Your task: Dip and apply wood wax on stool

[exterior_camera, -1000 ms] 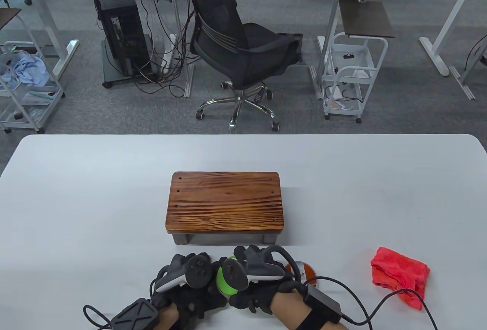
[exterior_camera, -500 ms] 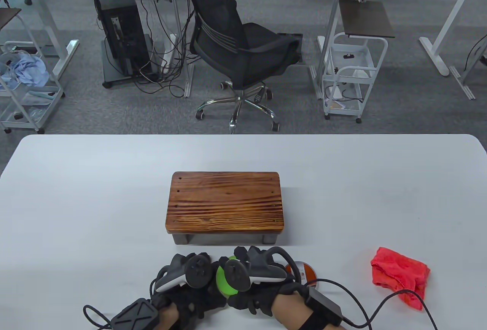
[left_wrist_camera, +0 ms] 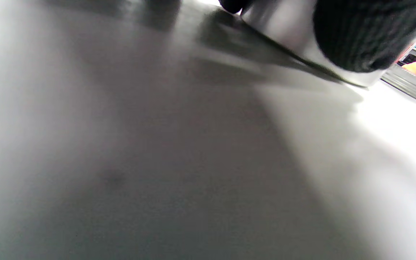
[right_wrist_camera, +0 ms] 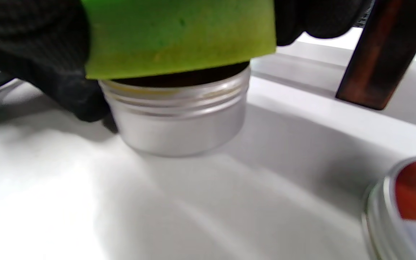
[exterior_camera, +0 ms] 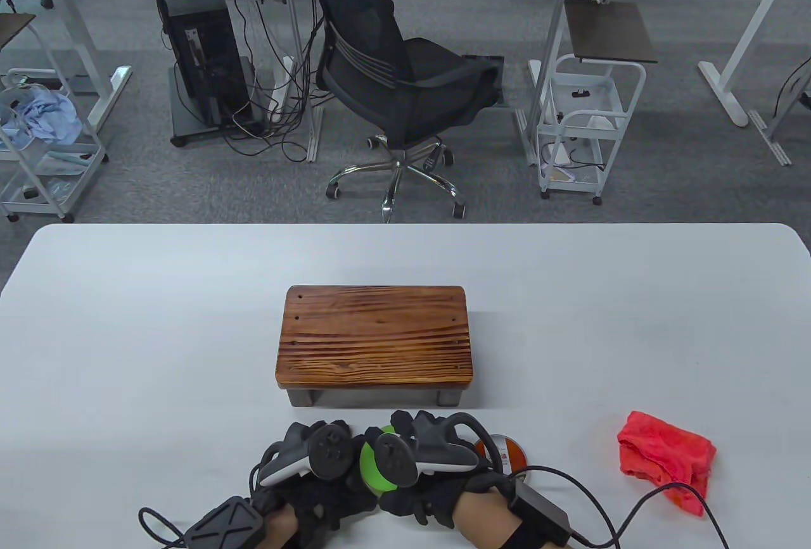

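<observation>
The brown wooden stool (exterior_camera: 379, 337) stands mid-table. Just in front of it my two gloved hands meet. My right hand (exterior_camera: 405, 427) grips a green sponge (exterior_camera: 374, 470) and holds it flat on the mouth of an open silver wax tin (right_wrist_camera: 179, 119); the sponge (right_wrist_camera: 179, 36) covers the wax. My left hand (exterior_camera: 339, 435) holds the tin from the left, with one fingertip (left_wrist_camera: 356, 36) curled against its wall (left_wrist_camera: 284, 25). In the table view the tin is hidden under the sponge and trackers.
The tin's lid (exterior_camera: 505, 451), with an orange label, lies right of my right hand; it also shows as a silver rim (right_wrist_camera: 403, 213). A crumpled red cloth (exterior_camera: 665, 457) lies further right. A stool leg (right_wrist_camera: 381, 54) stands close behind the tin.
Almost nothing: my right forearm has slipped slightly toward the near edge, while the sponge stays on the tin and the left hand keeps still.
</observation>
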Motion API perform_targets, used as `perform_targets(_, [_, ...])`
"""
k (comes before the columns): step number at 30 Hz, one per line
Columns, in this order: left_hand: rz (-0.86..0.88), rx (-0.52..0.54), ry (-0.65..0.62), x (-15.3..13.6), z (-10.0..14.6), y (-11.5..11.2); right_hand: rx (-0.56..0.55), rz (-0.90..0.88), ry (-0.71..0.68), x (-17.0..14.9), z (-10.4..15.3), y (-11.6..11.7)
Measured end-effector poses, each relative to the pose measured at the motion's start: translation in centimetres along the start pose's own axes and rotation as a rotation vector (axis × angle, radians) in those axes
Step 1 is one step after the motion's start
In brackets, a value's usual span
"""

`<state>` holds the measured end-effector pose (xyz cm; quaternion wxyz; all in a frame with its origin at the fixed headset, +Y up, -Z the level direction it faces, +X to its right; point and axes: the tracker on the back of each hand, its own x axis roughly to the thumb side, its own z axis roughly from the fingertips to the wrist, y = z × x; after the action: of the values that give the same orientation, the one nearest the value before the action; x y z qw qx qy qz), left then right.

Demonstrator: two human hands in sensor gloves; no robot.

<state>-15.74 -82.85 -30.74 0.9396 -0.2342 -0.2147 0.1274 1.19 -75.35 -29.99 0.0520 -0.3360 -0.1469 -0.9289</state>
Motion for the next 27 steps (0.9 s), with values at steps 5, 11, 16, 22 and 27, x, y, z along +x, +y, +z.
perform_targets(5, [-0.001,0.000,0.001,0.01,0.00,-0.01,0.004,-0.001,0.002,-0.01,-0.02,0.05])
perform_targets(11, [-0.002,0.000,0.001,0.01,0.00,0.00,0.006,0.003,0.004,0.03,-0.01,0.08])
perform_targets(16, [-0.002,0.000,0.001,0.01,0.00,0.00,0.001,0.002,0.003,0.01,-0.01,0.14])
perform_targets(22, [-0.005,0.002,0.003,0.02,0.00,0.01,-0.041,-0.014,0.000,-0.18,0.10,0.22])
perform_targets(27, [-0.009,0.005,0.005,0.03,0.02,0.03,-0.052,-0.033,0.003,-0.38,0.19,0.12])
